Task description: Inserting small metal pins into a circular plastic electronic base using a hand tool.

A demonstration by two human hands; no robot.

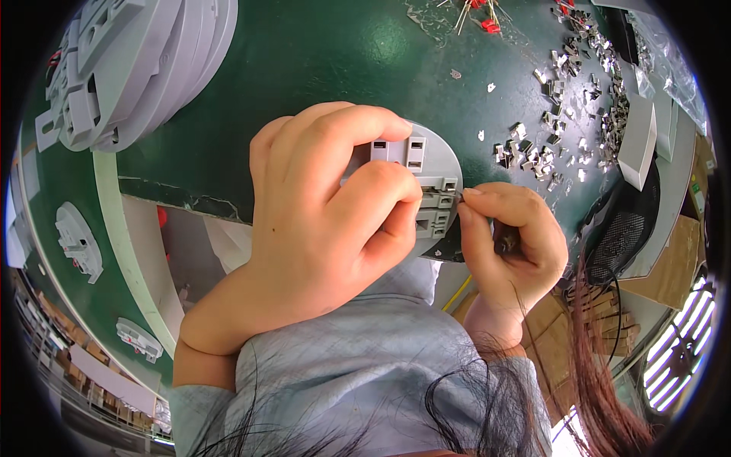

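A light grey round plastic housing (442, 156) with rectangular slots and raised blocks lies at the front edge of the green table. My left hand (320, 198) is closed over its left side, fingers curled, and hides much of it. At the housing's right edge, my right hand (518, 232) has thumb and forefinger pinched together. Whatever is between those fingertips is too small to make out. The pinch is close to the slotted blocks on the housing's right side; I cannot tell whether it touches them.
Many small metal clips (533, 156) are scattered on the green table (320, 53) to the right. A stack of similar grey housings (183, 68) stands at the far left. Red parts with thin leads (489, 26) lie at the back. A black mesh holder (628, 228) is at right.
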